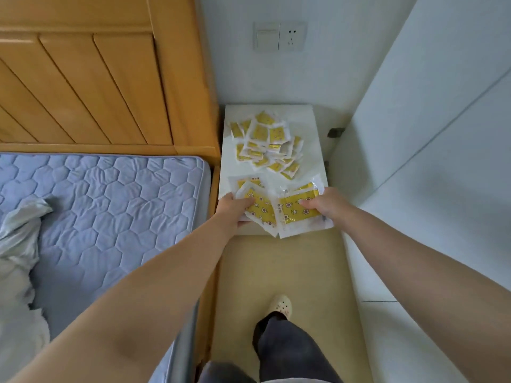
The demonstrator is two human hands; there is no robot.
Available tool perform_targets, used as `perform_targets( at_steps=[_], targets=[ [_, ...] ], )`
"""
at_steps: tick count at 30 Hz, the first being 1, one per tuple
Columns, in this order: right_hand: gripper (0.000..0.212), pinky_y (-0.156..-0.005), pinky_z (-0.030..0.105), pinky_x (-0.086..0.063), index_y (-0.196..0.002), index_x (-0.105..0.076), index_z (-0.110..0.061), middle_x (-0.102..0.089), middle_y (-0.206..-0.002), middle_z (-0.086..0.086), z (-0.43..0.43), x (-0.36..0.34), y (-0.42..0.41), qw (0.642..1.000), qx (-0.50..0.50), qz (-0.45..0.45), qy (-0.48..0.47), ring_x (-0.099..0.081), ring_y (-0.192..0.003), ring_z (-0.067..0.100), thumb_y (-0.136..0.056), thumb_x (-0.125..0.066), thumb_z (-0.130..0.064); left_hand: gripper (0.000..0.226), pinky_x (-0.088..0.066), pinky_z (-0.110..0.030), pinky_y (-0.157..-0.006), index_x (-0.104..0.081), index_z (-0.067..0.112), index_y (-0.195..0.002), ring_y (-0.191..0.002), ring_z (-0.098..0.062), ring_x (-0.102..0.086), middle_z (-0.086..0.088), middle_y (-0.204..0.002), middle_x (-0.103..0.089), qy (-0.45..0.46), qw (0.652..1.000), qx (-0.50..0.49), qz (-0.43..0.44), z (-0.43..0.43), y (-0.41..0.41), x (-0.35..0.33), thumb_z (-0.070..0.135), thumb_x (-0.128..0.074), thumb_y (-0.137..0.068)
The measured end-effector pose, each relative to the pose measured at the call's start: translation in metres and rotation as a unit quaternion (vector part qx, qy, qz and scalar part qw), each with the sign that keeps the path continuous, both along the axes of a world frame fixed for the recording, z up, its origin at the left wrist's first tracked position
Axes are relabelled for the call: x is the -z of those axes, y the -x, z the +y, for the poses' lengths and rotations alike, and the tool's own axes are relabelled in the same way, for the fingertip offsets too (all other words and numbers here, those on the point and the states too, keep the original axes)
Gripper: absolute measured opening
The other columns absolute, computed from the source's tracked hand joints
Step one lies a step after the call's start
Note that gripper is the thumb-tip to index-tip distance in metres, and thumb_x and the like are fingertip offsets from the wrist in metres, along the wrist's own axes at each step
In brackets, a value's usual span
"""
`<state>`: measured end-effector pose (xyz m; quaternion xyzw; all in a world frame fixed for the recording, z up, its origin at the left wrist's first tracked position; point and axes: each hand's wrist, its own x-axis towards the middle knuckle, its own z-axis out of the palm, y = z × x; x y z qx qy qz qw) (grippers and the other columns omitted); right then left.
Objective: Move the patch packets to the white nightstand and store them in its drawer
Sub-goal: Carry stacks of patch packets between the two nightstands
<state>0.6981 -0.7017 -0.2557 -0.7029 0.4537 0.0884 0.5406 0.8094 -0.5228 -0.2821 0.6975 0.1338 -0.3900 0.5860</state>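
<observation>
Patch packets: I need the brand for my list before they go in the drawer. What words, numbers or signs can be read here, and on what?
Nothing is readable.
Large packets in the left hand and right hand: flower and star pictures; small red marks, too blurred.
Small packets piled on the nightstand: print too small.
Wall socket: no legible marks.

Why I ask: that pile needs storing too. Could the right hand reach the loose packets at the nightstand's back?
Probably, but not freely: nothing blocks the pile, yet the right hand grips large packets.
</observation>
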Motion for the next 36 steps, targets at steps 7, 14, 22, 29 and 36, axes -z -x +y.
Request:
perform_targets(
  at_steps=[7, 14, 22, 29, 36],
  targets=[
    [0.049, -0.087, 0.038, -0.053, -0.116, -0.059, -0.003, -0.066, -0.112, 0.012, -0.094, 0.053, -0.094, 0.994, 0.086, 0.062, -0.036, -0.064, -0.096, 0.028, -0.077, -0.078, -0.025, 0.017, -0.056, -0.030, -0.064, -0.056, 0.014, -0.097, -0.075, -0.018, -0.065, -0.004, -0.089, -0.065, -0.064, 0.997, -0.026, 0.024, -0.072, -0.104, 0.048, 0.014, -0.069, -0.087],
    [0.046, -0.092, 0.047, -0.052, -0.113, -0.057, 0.000, -0.066, -0.109, 0.014, -0.144, 0.125, -0.177, 0.974, 0.188, 0.090, -0.089, -0.064, -0.098, 0.030, -0.076, -0.079, -0.016, 0.026, -0.057, -0.039, -0.079, -0.054, 0.012, -0.112, -0.095, -0.028, -0.065, -0.008, -0.101, -0.063, -0.094, 0.995, -0.001, 0.035, -0.120, -0.196, 0.109, 0.008, -0.066, -0.088],
    [0.030, -0.092, 0.048, -0.051, -0.104, -0.066, -0.002, -0.069, -0.101, 0.013, -0.173, 0.191, -0.251, 0.976, 0.169, 0.112, -0.084, -0.065, -0.095, 0.032, -0.081, -0.072, -0.021, 0.068, -0.050, -0.034, -0.070, -0.026, 0.026, -0.146, -0.104, -0.027, -0.058, -0.001, -0.128, -0.049, -0.218, 0.917, 0.250, -0.222, -0.174, -0.231, 0.158, 0.007, -0.057, -0.088],
    [0.066, -0.097, 0.041, -0.038, -0.130, -0.039, 0.000, -0.043, -0.127, 0.017, -0.160, 0.217, -0.257, 0.951, 0.004, 0.256, 0.172, -0.041, -0.122, 0.033, -0.085, -0.062, -0.043, 0.097, 0.003, -0.052, -0.116, 0.016, 0.029, -0.150, -0.144, -0.032, 0.022, -0.010, -0.156, 0.027, -0.403, 0.688, 0.525, -0.298, -0.184, -0.238, 0.205, 0.059, -0.052, -0.088],
    [0.080, -0.100, 0.042, -0.035, -0.142, -0.029, -0.003, -0.037, -0.137, 0.016, -0.170, 0.206, -0.250, 0.965, -0.043, 0.195, 0.170, -0.034, -0.129, 0.033, -0.083, -0.066, -0.043, 0.095, 0.001, -0.053, -0.116, 0.011, 0.030, -0.151, -0.146, -0.029, 0.018, -0.005, -0.158, 0.022, -0.395, 0.705, 0.502, -0.306, -0.184, -0.237, 0.195, 0.062, -0.052, -0.087]
  ],
)
